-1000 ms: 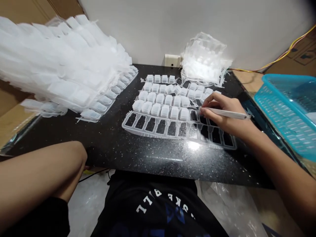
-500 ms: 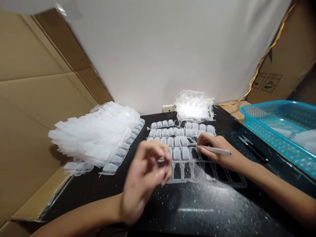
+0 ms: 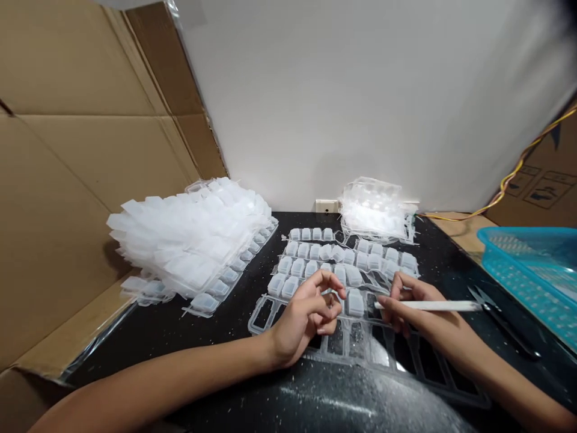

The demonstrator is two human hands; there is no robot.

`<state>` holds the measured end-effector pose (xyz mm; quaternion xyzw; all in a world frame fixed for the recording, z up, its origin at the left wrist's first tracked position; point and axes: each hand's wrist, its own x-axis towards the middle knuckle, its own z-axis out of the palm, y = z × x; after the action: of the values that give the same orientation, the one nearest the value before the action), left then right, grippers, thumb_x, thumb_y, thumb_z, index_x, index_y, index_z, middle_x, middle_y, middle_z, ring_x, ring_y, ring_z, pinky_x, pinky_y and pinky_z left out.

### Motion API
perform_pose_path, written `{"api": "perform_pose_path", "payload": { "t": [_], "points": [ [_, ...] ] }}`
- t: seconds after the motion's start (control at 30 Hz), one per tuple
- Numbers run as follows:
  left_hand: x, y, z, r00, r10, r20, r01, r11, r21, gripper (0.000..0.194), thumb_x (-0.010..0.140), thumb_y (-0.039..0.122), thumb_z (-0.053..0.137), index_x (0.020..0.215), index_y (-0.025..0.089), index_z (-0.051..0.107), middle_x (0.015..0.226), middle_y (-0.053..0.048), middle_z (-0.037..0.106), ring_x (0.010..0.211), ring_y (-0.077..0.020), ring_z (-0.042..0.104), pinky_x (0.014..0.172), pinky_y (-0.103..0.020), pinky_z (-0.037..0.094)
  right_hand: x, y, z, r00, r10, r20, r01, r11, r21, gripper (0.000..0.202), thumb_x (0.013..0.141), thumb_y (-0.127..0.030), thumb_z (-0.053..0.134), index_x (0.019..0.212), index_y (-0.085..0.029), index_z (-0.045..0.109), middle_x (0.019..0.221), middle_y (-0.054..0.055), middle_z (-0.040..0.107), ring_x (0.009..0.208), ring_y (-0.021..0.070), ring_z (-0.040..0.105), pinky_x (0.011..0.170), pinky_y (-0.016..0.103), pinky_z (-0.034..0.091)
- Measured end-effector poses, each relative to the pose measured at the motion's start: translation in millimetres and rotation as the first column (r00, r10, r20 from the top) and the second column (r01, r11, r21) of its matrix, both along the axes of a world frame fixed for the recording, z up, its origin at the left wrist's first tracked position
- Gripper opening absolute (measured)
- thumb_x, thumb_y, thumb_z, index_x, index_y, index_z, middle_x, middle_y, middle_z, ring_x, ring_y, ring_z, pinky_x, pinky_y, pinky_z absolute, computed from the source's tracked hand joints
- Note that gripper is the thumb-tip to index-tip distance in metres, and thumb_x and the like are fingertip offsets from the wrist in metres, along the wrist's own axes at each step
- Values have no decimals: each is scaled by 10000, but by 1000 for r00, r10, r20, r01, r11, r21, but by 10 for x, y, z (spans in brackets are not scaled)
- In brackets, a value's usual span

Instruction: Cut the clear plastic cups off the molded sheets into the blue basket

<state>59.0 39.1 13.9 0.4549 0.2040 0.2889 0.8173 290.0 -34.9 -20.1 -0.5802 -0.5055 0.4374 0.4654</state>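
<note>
My right hand (image 3: 417, 304) grips a slim white pen-like stick (image 3: 446, 305), lying nearly level with one end pointing left past the fingertips. Below and behind it is a sheet of translucent plastic pieces (image 3: 355, 302) in a moulded frame (image 3: 347, 337). Several rows carry pale cap-like pieces; the row nearest me shows bare openings. My left hand (image 3: 311, 316) hovers over the sheet's left middle, fingers loosely curled and apart, with nothing visible in them. It hides part of the frame and some pieces.
On the left is a heaped pile of translucent sheets (image 3: 189, 240) beside cardboard (image 3: 103, 156). A stack of plastic frames (image 3: 376, 210) stands at the back near a wall socket (image 3: 327, 206). At right are black-handled snips (image 3: 505, 322) and a blue basket (image 3: 518, 270).
The view has shifted, moving the scene about. My left hand has come rightward and lower over the sheet, nearer my right hand. The stick has swung to lie more level.
</note>
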Motion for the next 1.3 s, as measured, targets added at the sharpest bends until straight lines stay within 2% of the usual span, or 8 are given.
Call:
{"api": "perform_pose_path", "payload": {
  "t": [0.07, 0.1, 0.23, 0.4, 0.87, 1.13, 1.23, 1.3],
  "points": [
    [-34, 83, 15, 985, -38, -170, 102, 915, 389, 286, 721, 109, 510, 996, 187, 506, 957, -22, 532, 658, -88, 404, 518, -198, 280, -4, -8, -16, 999, -20, 29, 20, 1000, -3, 326, 834, -440, 723, 751, -229, 489, 642, -3, 657, 541, 144, 542, 477, 236, 398],
    [-42, 135, 28, 963, -1, -268, 175, 760, 626, 261, 758, 134, 525, 1012, 189, 530, 946, -26, 559, 688, -108, 437, 544, -219, 316, -8, -10, -24, 999, -29, 45, 29, 1000, 5, 324, 828, -434, 724, 740, -228, 489, 621, -9, 641, 531, 138, 525, 470, 231, 382],
    [37, 355, 77, 883, 319, -345, 396, -108, 912, 179, 863, 166, 526, 1015, 174, 621, 861, -40, 621, 752, -165, 537, 591, -288, 372, -43, 7, -52, 997, -63, 52, 62, 998, 21, 310, 803, -411, 725, 738, -234, 478, 583, -36, 594, 483, 122, 472, 444, 228, 341],
    [258, 542, 83, 869, 247, -429, 494, -361, 791, 167, 934, 258, 578, 1066, 177, 641, 949, -52, 652, 810, -171, 595, 535, -299, 377, -96, 53, -39, 983, -117, 142, 93, 981, 168, 316, 801, -359, 697, 641, -218, 463, 571, -43, 511, 539, 112, 406, 495, 236, 314],
    [283, 564, 41, 881, 265, -391, 472, -539, 698, 94, 965, 227, 564, 1034, 192, 617, 930, -53, 609, 796, -175, 517, 505, -307, 273, -155, 29, 15, 967, -121, 225, 84, 982, 167, 295, 823, -306, 652, 625, -221, 451, 567, -48, 514, 558, 119, 419, 517, 244, 318],
    [308, 501, 11, 882, 264, -391, 472, -528, 706, 121, 908, 143, 577, 1016, 173, 622, 982, -77, 599, 862, -200, 514, 529, -307, 320, -147, 5, -2, 954, -138, 266, 95, 981, 170, 296, 832, -300, 640, 628, -223, 439, 568, -51, 511, 563, 120, 425, 527, 249, 330],
    [347, 539, 4, 901, 201, -385, 432, -321, 843, 86, 895, 96, 562, 937, 153, 610, 998, -82, 605, 898, -204, 520, 648, -306, 420, -145, 2, -15, 946, -128, 299, 78, 982, 175, 290, 815, -264, 626, 613, -222, 422, 572, -52, 486, 567, 119, 416, 531, 252, 317],
    [334, 649, 85, 929, 190, -316, 306, 81, 949, 127, 984, 196, 502, 900, 161, 591, 981, -72, 606, 900, -190, 539, 736, -320, 466, -130, 3, -28, 944, -131, 303, 78, 981, 179, 287, 804, -252, 619, 603, -222, 415, 569, -50, 486, 572, 121, 426, 540, 254, 323]
  ]
}}
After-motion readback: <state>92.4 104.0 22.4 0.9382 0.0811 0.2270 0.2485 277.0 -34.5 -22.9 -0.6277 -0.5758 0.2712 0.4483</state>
